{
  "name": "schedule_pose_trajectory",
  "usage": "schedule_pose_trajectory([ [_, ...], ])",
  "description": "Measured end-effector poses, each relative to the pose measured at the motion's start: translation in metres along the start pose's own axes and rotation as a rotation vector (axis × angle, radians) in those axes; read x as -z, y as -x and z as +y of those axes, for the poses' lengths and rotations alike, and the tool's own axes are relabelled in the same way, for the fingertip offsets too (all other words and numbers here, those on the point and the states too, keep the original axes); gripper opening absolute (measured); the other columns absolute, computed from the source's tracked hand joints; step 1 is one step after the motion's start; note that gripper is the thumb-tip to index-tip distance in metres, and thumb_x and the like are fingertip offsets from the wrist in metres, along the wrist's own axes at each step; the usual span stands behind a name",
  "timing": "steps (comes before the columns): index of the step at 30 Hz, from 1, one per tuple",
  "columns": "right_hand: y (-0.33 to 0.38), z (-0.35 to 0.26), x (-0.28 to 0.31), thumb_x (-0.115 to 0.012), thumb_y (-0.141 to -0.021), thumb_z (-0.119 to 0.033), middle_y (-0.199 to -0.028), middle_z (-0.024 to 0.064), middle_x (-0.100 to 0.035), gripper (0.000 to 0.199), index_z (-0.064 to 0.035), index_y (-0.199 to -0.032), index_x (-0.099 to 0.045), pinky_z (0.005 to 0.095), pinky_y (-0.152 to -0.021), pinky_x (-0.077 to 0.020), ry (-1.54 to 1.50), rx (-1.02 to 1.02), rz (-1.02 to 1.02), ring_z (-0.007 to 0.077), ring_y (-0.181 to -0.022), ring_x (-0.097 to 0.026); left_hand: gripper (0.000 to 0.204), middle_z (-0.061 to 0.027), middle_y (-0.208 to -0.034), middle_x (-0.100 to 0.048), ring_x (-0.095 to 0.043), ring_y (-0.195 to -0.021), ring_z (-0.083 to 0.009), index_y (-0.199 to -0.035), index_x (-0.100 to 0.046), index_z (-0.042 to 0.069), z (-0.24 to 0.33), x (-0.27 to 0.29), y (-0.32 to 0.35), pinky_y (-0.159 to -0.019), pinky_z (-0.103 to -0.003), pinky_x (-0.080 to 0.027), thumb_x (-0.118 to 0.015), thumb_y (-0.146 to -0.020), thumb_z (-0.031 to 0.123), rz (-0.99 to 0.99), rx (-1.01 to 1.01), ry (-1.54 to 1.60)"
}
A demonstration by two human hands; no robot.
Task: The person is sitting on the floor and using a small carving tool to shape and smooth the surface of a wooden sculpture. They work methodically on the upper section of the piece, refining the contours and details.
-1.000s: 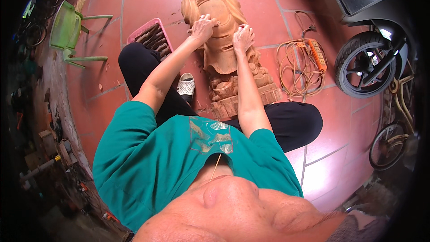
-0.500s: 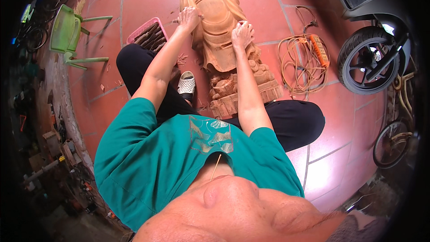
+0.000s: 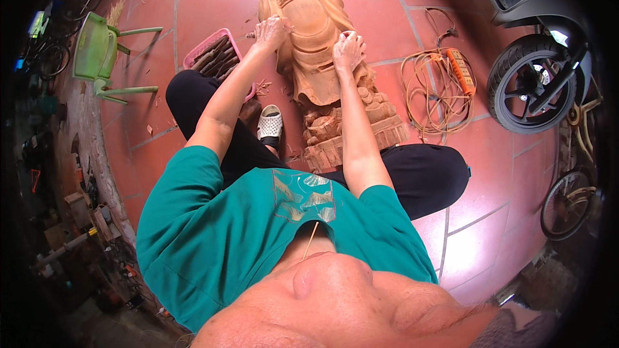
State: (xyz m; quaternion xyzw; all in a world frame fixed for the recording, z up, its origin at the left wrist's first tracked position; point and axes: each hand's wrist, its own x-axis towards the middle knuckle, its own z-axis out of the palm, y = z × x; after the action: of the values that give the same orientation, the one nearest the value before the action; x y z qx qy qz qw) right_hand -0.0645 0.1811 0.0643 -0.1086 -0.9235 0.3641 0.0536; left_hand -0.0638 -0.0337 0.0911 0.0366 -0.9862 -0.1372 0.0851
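Home woodcarving workshop, likely yard or garage. Large pale carved wooden statue [image 3: 316, 58] lying on red tiled floor [image 3: 213, 0]; wood chips around it. Pink tray [image 3: 216, 55] of carving tools beside. Orange extension cord [image 3: 445, 84] coiled on tiles. Scooter wheel [image 3: 532, 84], bicycle wheel [image 3: 567, 203] at right. Green plastic chair [image 3: 97, 51]. Dim clutter along left edge, probably tools and scrap.

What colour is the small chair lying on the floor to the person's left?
Light green; the plastic chair shows clearly at upper left in the head view.

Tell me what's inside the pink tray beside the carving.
The pink tray holds a row of dark, long tools. The left forearm covers its near corner, so anything there is hidden.
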Motion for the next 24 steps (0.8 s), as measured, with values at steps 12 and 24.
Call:
schedule_pose_trajectory([
  [12,0.003,-0.003,-0.002,-0.054,-0.095,-0.026,-0.112,0.0078,-0.054,0.015,-0.0155,-0.104,-0.058,0.0516,-0.093,-0.0370,-0.014,0.016,0.018,0.0289,-0.113,-0.048,0.019,-0.0170,-0.089,-0.069,-0.069,-0.075,-0.0374,-0.080,-0.071,0.007,-0.061,-0.028,-0.079,-0.067,-0.049,-0.054,-0.058,-0.087,0.021,0.120,-0.118,-0.292],
  [24,-0.001,-0.002,0.002,-0.054,-0.096,-0.026,-0.113,0.0078,-0.052,0.014,-0.0159,-0.104,-0.058,0.0506,-0.089,-0.0370,0.023,0.014,0.005,0.0282,-0.112,-0.048,0.019,-0.0182,-0.090,-0.070,-0.069,-0.082,-0.0397,-0.083,-0.074,0.010,0.002,-0.007,-0.029,-0.072,-0.049,-0.055,-0.062,-0.087,0.024,-0.042,0.160,-0.106],
])
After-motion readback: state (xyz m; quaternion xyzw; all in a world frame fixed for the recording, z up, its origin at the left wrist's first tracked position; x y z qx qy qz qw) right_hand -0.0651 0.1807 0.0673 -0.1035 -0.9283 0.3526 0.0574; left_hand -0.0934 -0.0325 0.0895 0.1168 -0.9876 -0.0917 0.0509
